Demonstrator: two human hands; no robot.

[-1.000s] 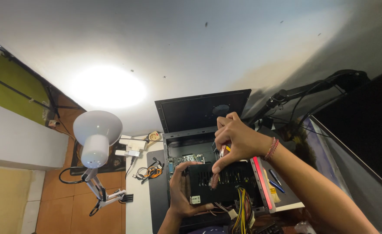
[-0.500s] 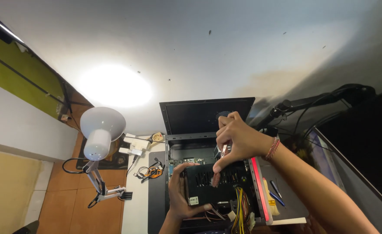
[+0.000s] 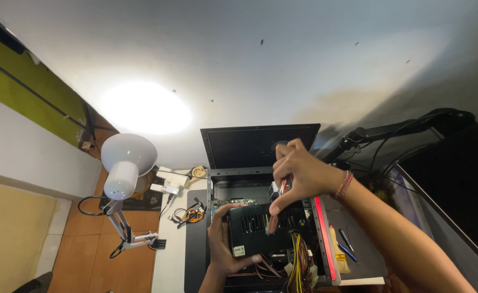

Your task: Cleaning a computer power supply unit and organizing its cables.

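Left hand [image 3: 223, 241]: gripped the black power supply unit [image 3: 265, 234] from its left side, thumb across the vented top face, fingers curled under the lower edge.
Right hand [image 3: 297, 174]: hung above the unit's right part, thumb and fingers pinched close on a reddish bundle of wires [image 3: 277, 209] that ran down toward the unit; a red braided band sat on the wrist.
Power supply unit: sat inside the open computer case [image 3: 213, 191], near the case's front end, its slotted grille facing up and a small white sticker at its lower left corner.
Cable loom [image 3: 297, 259]: yellow, black and red leads spilled from the unit's lower right edge, ending in pale connectors.
Case: lay on its side on the white table [image 3: 169, 260], with a red strip [image 3: 324, 239] along its right rim and a green board partly visible deeper inside.
Side panel [image 3: 260, 145]: dark, stood tilted behind the case.
Desk lamp [image 3: 122, 165]: white, on a jointed arm left of the table, its light pooled on the wall.
Table clutter: a coil of orange and black cable [image 3: 190, 215] and small white parts lay left of the case.
Right of the case: a brush [image 3: 337, 255] and a blue pen [image 3: 347, 251] lay on a grey surface.
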